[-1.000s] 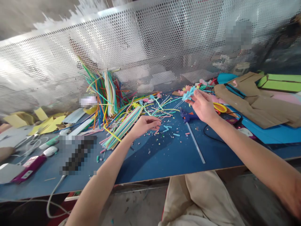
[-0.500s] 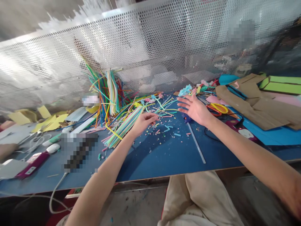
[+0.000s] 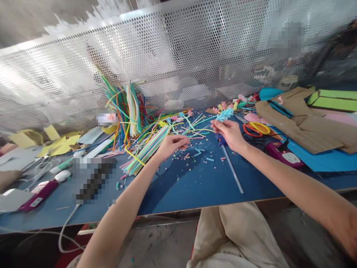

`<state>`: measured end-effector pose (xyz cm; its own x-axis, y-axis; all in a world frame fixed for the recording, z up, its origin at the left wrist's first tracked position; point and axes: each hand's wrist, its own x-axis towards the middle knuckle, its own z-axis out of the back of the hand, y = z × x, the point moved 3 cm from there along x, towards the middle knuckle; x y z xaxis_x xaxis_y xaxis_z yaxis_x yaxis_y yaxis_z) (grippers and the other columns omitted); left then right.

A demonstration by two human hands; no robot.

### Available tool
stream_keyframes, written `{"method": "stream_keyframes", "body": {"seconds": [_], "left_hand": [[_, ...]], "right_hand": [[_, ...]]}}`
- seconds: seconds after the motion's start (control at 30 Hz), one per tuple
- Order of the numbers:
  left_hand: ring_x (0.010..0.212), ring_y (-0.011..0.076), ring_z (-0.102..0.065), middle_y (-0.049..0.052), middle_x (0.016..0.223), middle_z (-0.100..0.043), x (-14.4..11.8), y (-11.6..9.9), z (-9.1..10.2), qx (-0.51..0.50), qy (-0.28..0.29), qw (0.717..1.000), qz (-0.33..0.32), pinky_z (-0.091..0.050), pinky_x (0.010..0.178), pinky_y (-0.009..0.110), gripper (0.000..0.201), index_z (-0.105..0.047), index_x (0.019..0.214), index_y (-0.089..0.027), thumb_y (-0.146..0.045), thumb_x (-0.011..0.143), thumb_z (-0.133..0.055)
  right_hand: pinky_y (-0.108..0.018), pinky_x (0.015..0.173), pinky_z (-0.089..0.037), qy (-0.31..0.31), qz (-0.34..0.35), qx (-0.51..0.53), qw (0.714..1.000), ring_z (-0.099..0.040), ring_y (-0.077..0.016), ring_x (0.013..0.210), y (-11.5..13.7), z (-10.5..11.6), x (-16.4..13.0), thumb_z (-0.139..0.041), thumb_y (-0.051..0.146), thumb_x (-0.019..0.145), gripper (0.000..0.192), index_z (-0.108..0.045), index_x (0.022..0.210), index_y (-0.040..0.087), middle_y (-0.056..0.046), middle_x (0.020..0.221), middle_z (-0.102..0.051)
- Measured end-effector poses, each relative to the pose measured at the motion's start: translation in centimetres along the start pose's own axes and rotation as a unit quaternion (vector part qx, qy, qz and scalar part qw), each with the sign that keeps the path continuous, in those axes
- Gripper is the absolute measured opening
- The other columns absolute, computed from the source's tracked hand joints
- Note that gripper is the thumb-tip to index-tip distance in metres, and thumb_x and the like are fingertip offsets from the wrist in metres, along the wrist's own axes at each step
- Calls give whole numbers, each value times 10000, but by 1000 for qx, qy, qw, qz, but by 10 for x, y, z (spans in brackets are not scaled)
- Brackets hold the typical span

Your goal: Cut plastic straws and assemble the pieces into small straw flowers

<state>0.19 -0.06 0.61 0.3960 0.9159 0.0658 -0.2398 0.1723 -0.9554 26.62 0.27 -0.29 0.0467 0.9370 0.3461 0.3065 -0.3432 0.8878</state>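
Observation:
My left hand point(image 3: 175, 144) is closed in a pinch, holding one end of a thin wire stem point(image 3: 202, 129) that runs up toward the right. At the far end of that stem my right hand point(image 3: 229, 134) pinches just below a fluffy light-blue pipe-cleaner flower point(image 3: 225, 114). A bundle of pastel pipe cleaners point(image 3: 149, 150) lies beside my left hand. Below my right hand sits a blue glue gun point(image 3: 220, 140), partly hidden, with a clear glue stick point(image 3: 232, 170) sticking out toward me.
Cut pipe-cleaner bits point(image 3: 198, 152) litter the blue table point(image 3: 192, 193). Orange-and-yellow-handled scissors point(image 3: 259, 128), a purple power strip point(image 3: 284, 154) and brown cardboard point(image 3: 320, 132) lie to the right. Upright pipe cleaners point(image 3: 134, 108) stand against a perforated metal screen point(image 3: 189, 48).
My right hand has gone from open, fingers spread, to a pinch under the light-blue flower. The flower has shifted slightly right and down. My left hand has barely moved.

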Motion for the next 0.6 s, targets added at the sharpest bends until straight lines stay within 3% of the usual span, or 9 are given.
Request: {"method": "stream_keyframes", "body": {"seconds": [0.23,0.33,0.47,0.6], "left_hand": [[843,183,-706,95,964,-751,2,-11,42,66,-167,979,-96,-585,846,334,498,-723,1028,-128,-573,806,-710],[760,147,-676,79,938,-742,5,-6,55,78,-151,983,-66,-571,763,286,498,-714,1013,-136,-585,800,-705],[728,141,-655,67,881,-732,7,5,56,135,-90,986,-32,-550,717,267,455,-726,974,-144,-563,798,-704],[692,148,-645,44,834,-735,8,11,51,259,-81,961,-60,-523,709,273,359,-743,995,-173,-484,849,-637]], "right_hand": [[-288,767,-568,-82,32,25,996,-669,-128,777,16,20,14,-775,514,766,296,-715,862,240,0,873,-724],[-319,840,-587,-106,67,59,990,-703,-147,863,32,33,21,-739,538,797,290,-686,874,263,5,902,-736],[-320,865,-607,-134,79,74,985,-709,-155,901,44,50,28,-762,506,791,247,-711,916,299,15,897,-735],[-302,791,-630,-148,67,60,985,-701,-143,806,41,53,29,-794,481,761,248,-727,922,305,35,821,-709]]}}
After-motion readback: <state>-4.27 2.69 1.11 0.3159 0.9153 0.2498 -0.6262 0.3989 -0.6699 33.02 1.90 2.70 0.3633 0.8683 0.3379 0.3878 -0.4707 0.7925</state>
